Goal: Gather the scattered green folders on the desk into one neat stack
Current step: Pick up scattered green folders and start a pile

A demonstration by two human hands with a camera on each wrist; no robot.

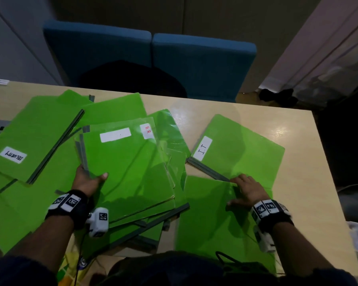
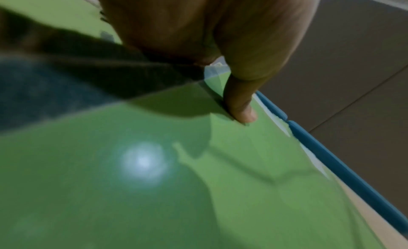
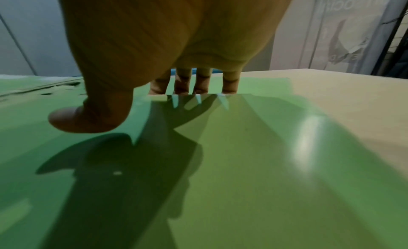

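Note:
Several green folders lie scattered and overlapping on the wooden desk (image 1: 302, 178). My left hand (image 1: 89, 180) grips a bundle of folders (image 1: 132, 168) at its left spine, thumb on top and fingers underneath; the top one bears a blank white label. In the left wrist view the left hand (image 2: 234, 88) presses its thumb on the cover of the bundle (image 2: 154, 183). My right hand (image 1: 246, 190) holds the near-right folder (image 1: 213, 221), fingers hooked over its far edge. The right wrist view shows the right hand (image 3: 123, 102) with the thumb on that folder (image 3: 243, 165). Beyond lies the "I.T" folder (image 1: 244, 149).
A "SECURITY" folder (image 1: 29, 139) lies at the far left over other folders. An "H.R" folder (image 1: 148, 131) sits just under the held bundle. Two blue chairs (image 1: 203, 65) stand behind the desk. Bare desk (image 3: 342, 99) shows on the right side.

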